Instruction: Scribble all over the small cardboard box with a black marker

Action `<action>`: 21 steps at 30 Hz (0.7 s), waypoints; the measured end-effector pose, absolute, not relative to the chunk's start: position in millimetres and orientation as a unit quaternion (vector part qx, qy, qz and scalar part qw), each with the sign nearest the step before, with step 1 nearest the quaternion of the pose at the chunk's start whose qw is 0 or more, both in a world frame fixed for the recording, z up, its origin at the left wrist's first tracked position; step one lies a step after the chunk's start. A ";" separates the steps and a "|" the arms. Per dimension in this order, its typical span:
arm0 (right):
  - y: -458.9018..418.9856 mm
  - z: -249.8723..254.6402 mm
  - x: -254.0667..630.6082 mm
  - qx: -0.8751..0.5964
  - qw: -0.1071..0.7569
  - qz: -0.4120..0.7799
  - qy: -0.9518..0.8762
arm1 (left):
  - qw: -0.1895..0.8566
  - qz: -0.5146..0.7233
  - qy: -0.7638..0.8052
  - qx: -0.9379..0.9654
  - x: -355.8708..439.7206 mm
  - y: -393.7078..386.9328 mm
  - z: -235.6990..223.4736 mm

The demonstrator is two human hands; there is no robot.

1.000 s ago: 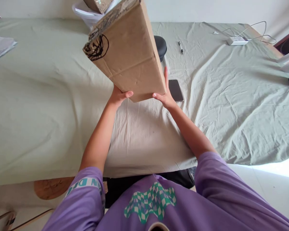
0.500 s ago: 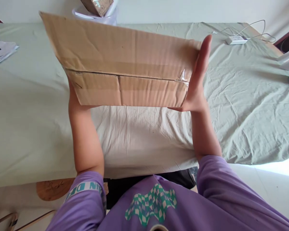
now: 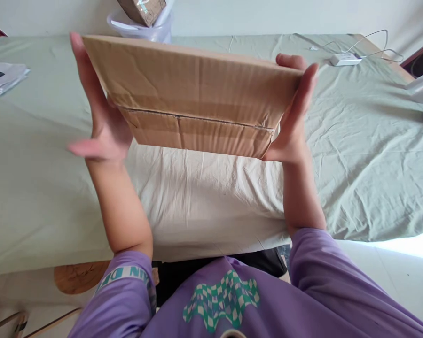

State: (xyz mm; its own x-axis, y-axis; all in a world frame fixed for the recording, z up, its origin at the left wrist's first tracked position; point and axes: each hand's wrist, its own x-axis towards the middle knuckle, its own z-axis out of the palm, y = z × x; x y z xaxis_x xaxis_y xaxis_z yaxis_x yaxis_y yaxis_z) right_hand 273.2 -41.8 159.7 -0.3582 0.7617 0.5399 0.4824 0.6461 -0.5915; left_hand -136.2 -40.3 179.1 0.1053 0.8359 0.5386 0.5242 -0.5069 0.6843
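A brown cardboard box (image 3: 200, 80) is raised above the cloth, tilted, with a narrow side and its flap seam facing me. My right hand (image 3: 291, 124) grips its right end. One finger stands up along that edge and other fingertips show behind the top corner. At the left end is my left hand (image 3: 107, 122), its fingers apart. The thumb sticks out to the left, away from the cardboard, and a finger points up beside the left edge. Whether the left palm presses on the box is unclear. Part of this hand is behind the box.
A pale green cloth (image 3: 366, 155) covers the table. At the back stands a clear plastic tub (image 3: 144, 33) with a small carton (image 3: 144, 10) in it. Papers (image 3: 12, 77) lie at the far left. A white power strip (image 3: 345, 59) with cables is at the back right.
The box has turned from standing lengthwise to lying crosswise, its seam side now toward me. My left hand has loosened and moved out to the left, while my right hand keeps its grip.
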 end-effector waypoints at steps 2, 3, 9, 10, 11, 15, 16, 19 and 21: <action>-37.9 157.1 272.9 -0.398 0.386 0.149 -0.819 | 0.312 0.531 0.373 0.694 -134.0 -51.4 183.2; -36.6 155.8 271.6 -0.398 0.369 0.143 -0.828 | 0.385 0.500 0.365 0.685 -133.5 -57.1 184.9; -38.9 153.9 253.0 -0.404 0.313 0.215 -0.832 | 0.530 0.424 0.392 0.621 -141.6 -76.4 192.1; -40.7 155.2 250.9 -0.406 0.311 0.220 -0.830 | 0.530 0.427 0.399 0.614 -141.3 -77.6 193.9; -42.7 156.9 249.8 -0.408 0.311 0.215 -0.831 | 0.530 0.435 0.404 0.605 -139.3 -78.9 196.3; -51.3 164.0 250.9 -0.376 0.377 0.161 -0.831 | 0.495 0.478 0.409 0.599 -118.0 -86.1 210.1; -52.8 165.1 251.5 -0.350 0.409 0.171 -0.826 | 0.480 0.486 0.409 0.605 -112.7 -87.9 212.3; -52.9 164.2 251.3 -0.286 0.463 0.273 -0.793 | 0.452 0.523 0.391 0.608 -107.8 -87.8 207.9; -48.0 159.3 249.5 -0.314 0.459 0.312 -0.770 | 0.418 0.533 0.359 0.642 -115.0 -80.8 196.1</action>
